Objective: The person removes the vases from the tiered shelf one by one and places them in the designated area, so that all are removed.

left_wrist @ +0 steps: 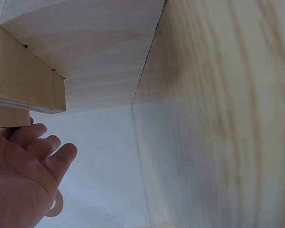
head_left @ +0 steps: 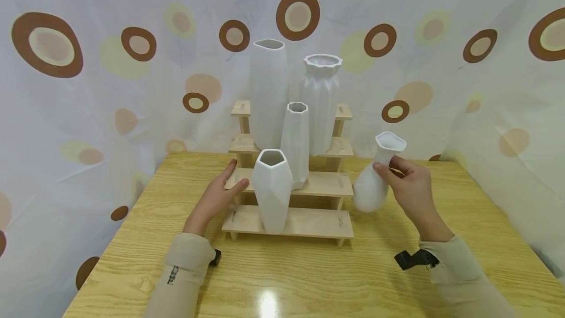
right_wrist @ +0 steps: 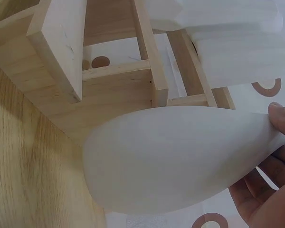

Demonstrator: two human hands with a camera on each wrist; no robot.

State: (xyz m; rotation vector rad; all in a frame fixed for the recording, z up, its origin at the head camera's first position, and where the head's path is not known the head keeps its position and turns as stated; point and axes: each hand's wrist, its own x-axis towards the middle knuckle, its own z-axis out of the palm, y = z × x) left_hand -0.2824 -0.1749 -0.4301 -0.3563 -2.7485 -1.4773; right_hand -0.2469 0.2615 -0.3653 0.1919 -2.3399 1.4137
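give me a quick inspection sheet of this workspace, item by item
surface: light wooden table, glossy, with a light glare near the front edge
job's things: small round-bellied white vase held tilted by its neck beside the stepped wooden rack; four white vases on the rack: faceted one on the lowest step, slimmer faceted one on the next step, tall smooth one and ribbed one higher up
clutter: nothing seen
hands: right hand grips the small vase's neck; left hand, fingers straight, rests against the rack's left end
cables: nothing seen; black wrist mounts on both sleeves
surroundings: white curtain with brown and yellow circles behind and to the sides
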